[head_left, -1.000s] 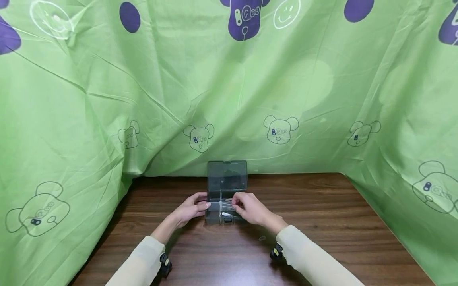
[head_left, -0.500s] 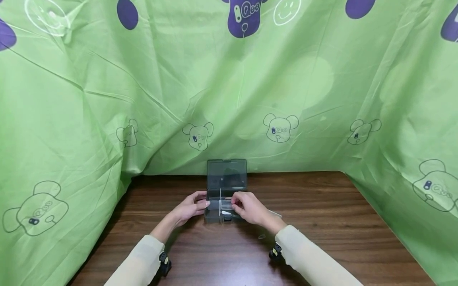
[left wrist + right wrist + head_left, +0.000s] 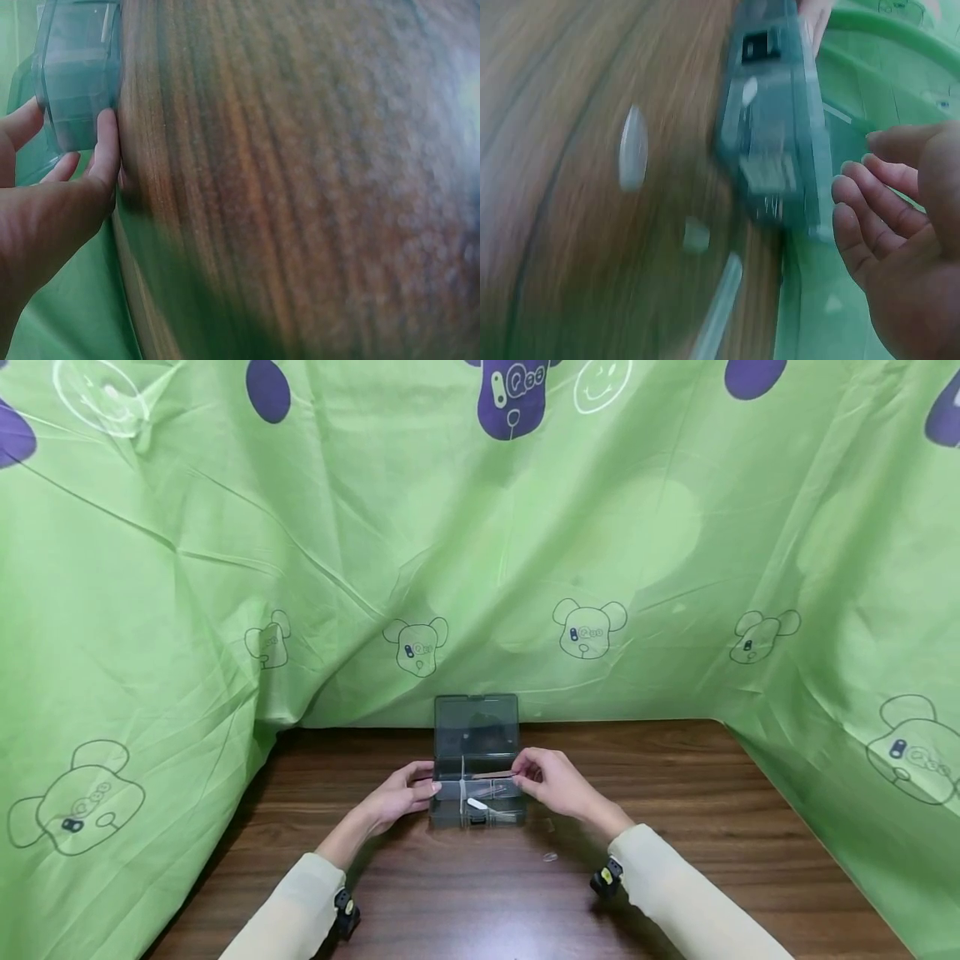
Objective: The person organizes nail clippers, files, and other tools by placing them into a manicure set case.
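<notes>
A clear grey plastic box [image 3: 442,816] with compartments stands on the table, its lid [image 3: 476,725] raised at the back. My left hand [image 3: 397,795] grips the box's left end; the left wrist view shows thumb and fingers on opposite sides of the box [image 3: 75,64]. At the back right, my right hand [image 3: 558,783] pinches the end of a thin pale stick [image 3: 491,775] that reaches over the rear compartment. In the right wrist view that hand [image 3: 900,217] is blurred, so the contact is faint. A white oval piece [image 3: 476,804] lies in the front compartment.
On the wooden table [image 3: 480,893], right of the box, lie a small clear oval piece [image 3: 551,857] and a small clear fragment [image 3: 697,234]. A clear stick [image 3: 718,311] shows beside them. A green printed cloth [image 3: 480,568] hangs behind and at both sides.
My right hand has moved right and slightly back, from the middle of the box to its back right corner, uncovering several thin pieces inside. My left hand stays put.
</notes>
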The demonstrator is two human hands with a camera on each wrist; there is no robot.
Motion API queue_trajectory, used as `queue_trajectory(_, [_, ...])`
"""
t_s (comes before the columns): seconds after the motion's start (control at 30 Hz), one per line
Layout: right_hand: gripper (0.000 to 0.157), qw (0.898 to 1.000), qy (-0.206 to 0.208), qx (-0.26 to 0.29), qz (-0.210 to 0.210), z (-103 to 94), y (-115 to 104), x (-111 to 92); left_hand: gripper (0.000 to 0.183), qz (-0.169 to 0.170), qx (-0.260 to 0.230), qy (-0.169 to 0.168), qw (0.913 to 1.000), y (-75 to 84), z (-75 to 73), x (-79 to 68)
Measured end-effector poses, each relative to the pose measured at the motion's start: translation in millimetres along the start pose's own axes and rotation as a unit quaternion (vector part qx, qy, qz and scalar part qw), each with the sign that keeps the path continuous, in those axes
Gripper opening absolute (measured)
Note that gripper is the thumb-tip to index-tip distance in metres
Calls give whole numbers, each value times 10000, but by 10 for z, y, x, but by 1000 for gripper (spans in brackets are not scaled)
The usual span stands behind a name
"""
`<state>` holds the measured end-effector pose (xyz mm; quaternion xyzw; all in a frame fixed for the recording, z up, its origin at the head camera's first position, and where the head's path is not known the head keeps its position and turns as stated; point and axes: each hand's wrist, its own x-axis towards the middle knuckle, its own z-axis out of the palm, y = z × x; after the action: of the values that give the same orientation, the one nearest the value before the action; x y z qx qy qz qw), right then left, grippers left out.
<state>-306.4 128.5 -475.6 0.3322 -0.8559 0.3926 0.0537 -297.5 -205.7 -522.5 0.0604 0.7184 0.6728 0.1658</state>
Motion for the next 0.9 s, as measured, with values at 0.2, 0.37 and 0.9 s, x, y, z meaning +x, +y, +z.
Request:
queue_trajectory(0.2, [10, 9994, 156, -255, 176, -195, 203, -155, 67, -2, -5, 46, 10000, 20, 16, -10])
queue_trajectory(0.37, [11, 9983, 239, -504, 149, -281, 358, -297, 66, -4, -13, 25, 10000, 33, 27, -19])
queue_trajectory(0.9, [16, 9955, -158, -582, 733, -261, 719, -622, 67, -41, -31, 6, 10000, 2, 9, 0])
